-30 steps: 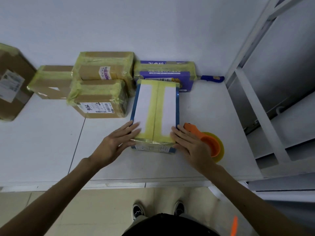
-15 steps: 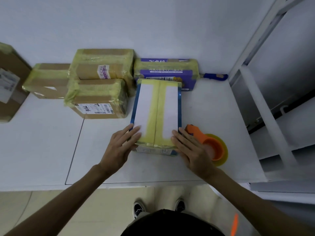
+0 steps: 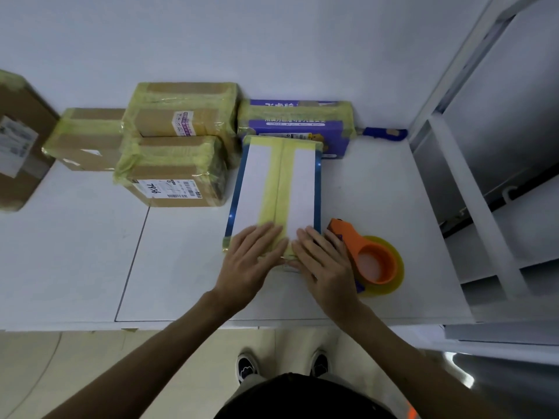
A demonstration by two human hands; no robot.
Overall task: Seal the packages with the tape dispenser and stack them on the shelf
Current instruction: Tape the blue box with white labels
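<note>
Taped cardboard boxes [image 3: 178, 170]: grouped at 9 to 10 o'clock of the package.
Left grip [image 3: 251, 261]: spread flat, pressed on the package's near end, left of the tape seam.
Blue-edged package [image 3: 254, 182]: laid flat, long axis 12 to 6, lying at 12 o'clock of both grips.
Right grip [image 3: 325, 264]: spread flat, pressed right of the seam; judged the nearer to the shelf.
Tape dispenser [image 3: 372, 261]: set just beside the right grip, at 3 o'clock.
Table [image 3: 181, 267]: white, smooth.
Shelf [image 3: 484, 207]: at 3 o'clock of the package, past the dispenser.

The label [image 3: 168, 189] on the front box [image 3: 172, 170] bears the handwritten number "7936". The purple box [image 3: 302, 128] carries white Chinese print, too blurred to read.
</note>
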